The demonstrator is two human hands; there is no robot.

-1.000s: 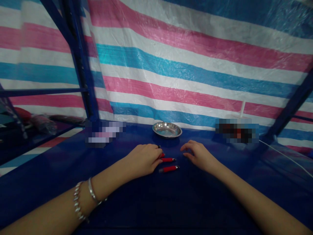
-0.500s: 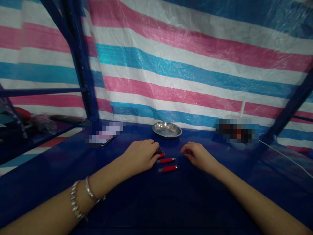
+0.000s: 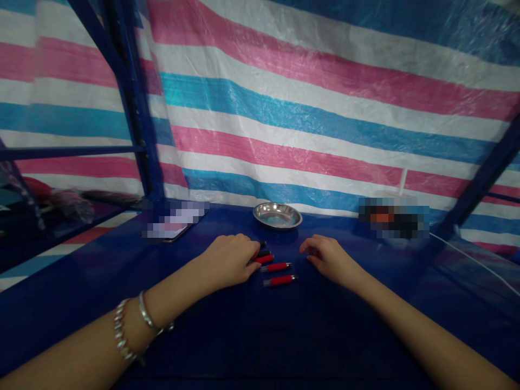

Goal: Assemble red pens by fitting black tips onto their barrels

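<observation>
Several small red-handled pieces lie in a row on the blue table (image 3: 284, 336): the nearest (image 3: 280, 280), one behind it (image 3: 277, 266), and further ones (image 3: 265, 258) with dark tips. My left hand (image 3: 229, 260) rests curled on the table, its fingertips over the left ends of the farther pieces. My right hand (image 3: 327, 257) rests to the right of the row, fingers loosely curled, with nothing visible in them. A bracelet and a bangle (image 3: 138, 325) sit on my left wrist.
A shallow steel dish (image 3: 278, 215) stands behind the hands. A blurred flat object (image 3: 174, 225) lies back left and another blurred object (image 3: 393, 218) back right, with a white cable (image 3: 475, 260). A striped tarp (image 3: 309, 108) and blue frame posts (image 3: 134, 108) enclose the table.
My left hand has drawn back slightly to the left, uncovering more of the farther red pieces and their dark tips. My right hand has barely moved.
</observation>
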